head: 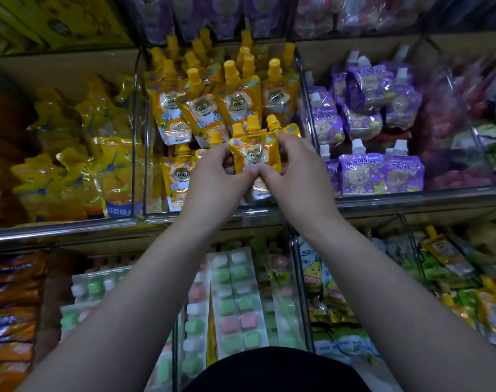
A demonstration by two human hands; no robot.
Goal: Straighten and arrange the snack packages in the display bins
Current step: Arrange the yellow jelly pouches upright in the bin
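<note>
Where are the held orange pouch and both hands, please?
orange pouch (pixel 254 154): head view, squirrel picture on its front.
left hand (pixel 215 178): head view, back of the hand.
right hand (pixel 299 169): head view, back of the hand.

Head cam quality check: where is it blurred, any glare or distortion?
Head view: sharp centrally, on the orange pouches held by left hand and right hand; far-right bins smeared; shelf rail bowed by the wide-angle lens; glare on the yellow packs at left; dim overall.

Orange squirrel pouches (pixel 253 154), yellow caps up, held bunched upright over the front of the middle clear bin (pixel 167 217); more lean in rows behind; purple pouches (pixel 362 176) fill the right bin (pixel 411 193).
</note>
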